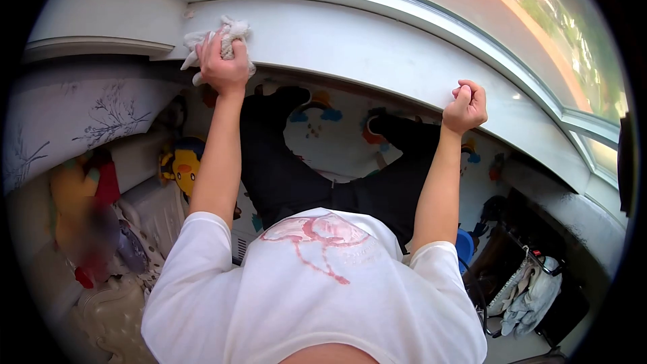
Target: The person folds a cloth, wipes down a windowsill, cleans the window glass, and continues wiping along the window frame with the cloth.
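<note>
My left hand (pixel 222 64) is closed around a crumpled white cloth (pixel 234 29), pressed on the left end of the white window sill (pixel 323 34). Part of the cloth hangs over the sill's front edge. My right hand (pixel 465 106) is at the sill's front edge farther right, its fingers curled in with nothing seen in them. Whether the right hand touches the sill I cannot tell.
A window (pixel 539 27) runs along the sill's back. Below left are a patterned fabric (pixel 101 118), a yellow plush toy (pixel 185 167) and piled items. At the lower right, a grey cloth (pixel 536 300) hangs on a dark frame.
</note>
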Available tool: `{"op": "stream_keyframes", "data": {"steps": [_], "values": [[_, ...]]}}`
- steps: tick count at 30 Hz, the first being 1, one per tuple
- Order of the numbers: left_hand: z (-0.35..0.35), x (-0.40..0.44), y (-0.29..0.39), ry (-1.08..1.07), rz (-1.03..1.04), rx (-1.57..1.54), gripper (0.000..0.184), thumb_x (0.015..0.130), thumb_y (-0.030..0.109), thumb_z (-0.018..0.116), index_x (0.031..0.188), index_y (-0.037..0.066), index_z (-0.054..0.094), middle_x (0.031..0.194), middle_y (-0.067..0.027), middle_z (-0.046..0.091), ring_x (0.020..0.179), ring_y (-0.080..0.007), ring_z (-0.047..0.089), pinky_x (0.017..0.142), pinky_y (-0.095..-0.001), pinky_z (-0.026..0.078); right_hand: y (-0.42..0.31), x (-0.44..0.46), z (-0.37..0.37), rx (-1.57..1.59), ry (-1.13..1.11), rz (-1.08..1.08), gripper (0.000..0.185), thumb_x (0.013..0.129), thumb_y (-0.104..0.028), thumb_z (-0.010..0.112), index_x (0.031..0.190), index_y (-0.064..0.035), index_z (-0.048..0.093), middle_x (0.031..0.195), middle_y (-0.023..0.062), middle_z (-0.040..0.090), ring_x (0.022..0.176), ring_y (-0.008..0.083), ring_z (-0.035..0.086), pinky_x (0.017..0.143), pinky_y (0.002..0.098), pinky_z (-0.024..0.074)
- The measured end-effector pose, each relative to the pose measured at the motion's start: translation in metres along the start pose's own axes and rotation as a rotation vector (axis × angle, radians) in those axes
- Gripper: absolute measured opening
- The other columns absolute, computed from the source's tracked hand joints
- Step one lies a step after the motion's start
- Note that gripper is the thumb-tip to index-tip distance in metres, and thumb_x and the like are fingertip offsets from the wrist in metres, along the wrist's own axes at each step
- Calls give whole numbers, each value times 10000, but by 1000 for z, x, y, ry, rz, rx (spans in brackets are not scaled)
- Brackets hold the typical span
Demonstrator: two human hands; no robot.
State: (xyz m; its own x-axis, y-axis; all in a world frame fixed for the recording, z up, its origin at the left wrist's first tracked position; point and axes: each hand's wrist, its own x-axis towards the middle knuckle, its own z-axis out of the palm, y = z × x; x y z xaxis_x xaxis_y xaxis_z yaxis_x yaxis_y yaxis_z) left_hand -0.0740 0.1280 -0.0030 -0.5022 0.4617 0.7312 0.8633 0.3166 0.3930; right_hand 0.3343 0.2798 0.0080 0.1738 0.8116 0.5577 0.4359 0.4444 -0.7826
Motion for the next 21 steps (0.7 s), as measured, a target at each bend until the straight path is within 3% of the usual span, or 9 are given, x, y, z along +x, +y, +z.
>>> {"op": "stream_keyframes", "data": {"steps": [4, 8, 13, 17, 21], "values": [[15, -18, 95, -224, 19, -96, 302, 799, 214, 653, 1048, 62, 734, 1157, -131, 717, 1166, -424, 607, 1123, -585, 335, -2, 0, 1, 8, -2, 5, 187, 817, -48, 517, 771, -16, 695, 579, 35, 611, 524, 99, 579, 509, 229, 446], [40, -33, 196, -367, 86, -176, 411, 820, 317, 628, 1146, 79, 707, 1266, -211, 654, 1219, -485, 538, 1112, -651, 294, -1, 1, 0, 65, 36, 59, 211, 832, -62, 499, 752, -9, 687, 581, 39, 614, 530, 101, 583, 510, 233, 451], [50, -59, 295, -553, 305, -301, 416, 817, 317, 650, 1195, 153, 700, 1318, -168, 627, 1242, -470, 530, 1098, -635, 327, -1, 6, -6, 213, 123, 252, 226, 839, -75, 492, 722, 6, 668, 578, 34, 589, 522, 100, 547, 503, 235, 430], [51, -60, 289, -583, 447, -425, 403, 752, 235, 717, 1154, 221, 722, 1322, -100, 634, 1239, -426, 548, 1084, -609, 366, 3, 14, -11, 363, 167, 322, 227, 830, -65, 484, 677, 13, 632, 557, 22, 538, 500, 84, 469, 486, 229, 368], [32, -44, 238, -596, 489, -392, 393, 749, 219, 723, 1141, 209, 728, 1309, -71, 651, 1237, -405, 566, 1081, -587, 385, -1, 13, -13, 400, 144, 336, 233, 825, -56, 474, 653, 13, 615, 537, 8, 491, 485, 66, 420, 473, 224, 319]]}}
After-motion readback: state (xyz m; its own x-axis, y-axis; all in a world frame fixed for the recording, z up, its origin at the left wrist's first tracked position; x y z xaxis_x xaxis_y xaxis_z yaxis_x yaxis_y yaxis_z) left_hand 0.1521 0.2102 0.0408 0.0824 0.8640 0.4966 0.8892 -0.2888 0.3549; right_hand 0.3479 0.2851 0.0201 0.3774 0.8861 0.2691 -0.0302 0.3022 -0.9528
